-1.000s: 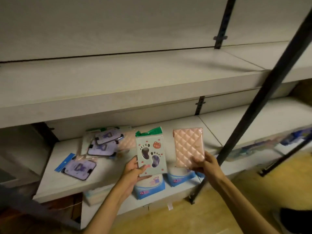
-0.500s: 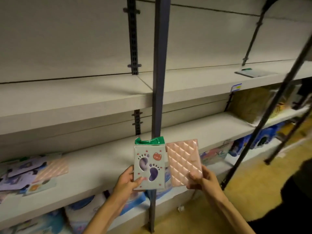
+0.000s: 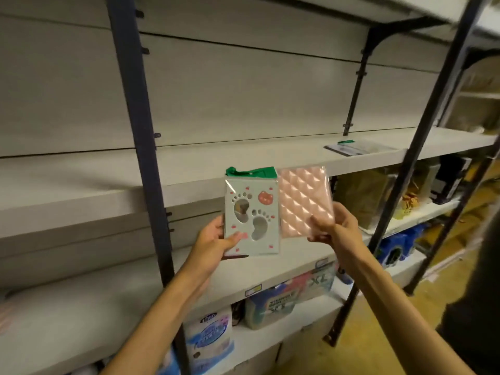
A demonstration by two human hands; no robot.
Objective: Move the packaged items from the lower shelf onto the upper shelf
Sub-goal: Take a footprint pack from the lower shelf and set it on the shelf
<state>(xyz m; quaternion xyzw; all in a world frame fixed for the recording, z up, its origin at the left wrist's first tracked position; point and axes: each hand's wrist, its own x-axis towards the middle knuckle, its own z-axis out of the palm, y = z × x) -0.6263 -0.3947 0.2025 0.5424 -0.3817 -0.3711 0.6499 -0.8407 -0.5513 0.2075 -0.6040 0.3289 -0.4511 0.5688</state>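
Right now you are holding a package in each grip: your left hand [image 3: 213, 240] is pinching the footprint pack [image 3: 251, 212], your right hand [image 3: 334, 226] the pink quilted pack [image 3: 305, 201]. Both are standing upright, long axes vertical, just in front of the upper shelf [image 3: 81, 190], whose surface lies beyond and slightly above them.

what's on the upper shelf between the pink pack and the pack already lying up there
Nothing: in the head view, the upper shelf is bare between the pink quilted pack and the flat green-topped pack.
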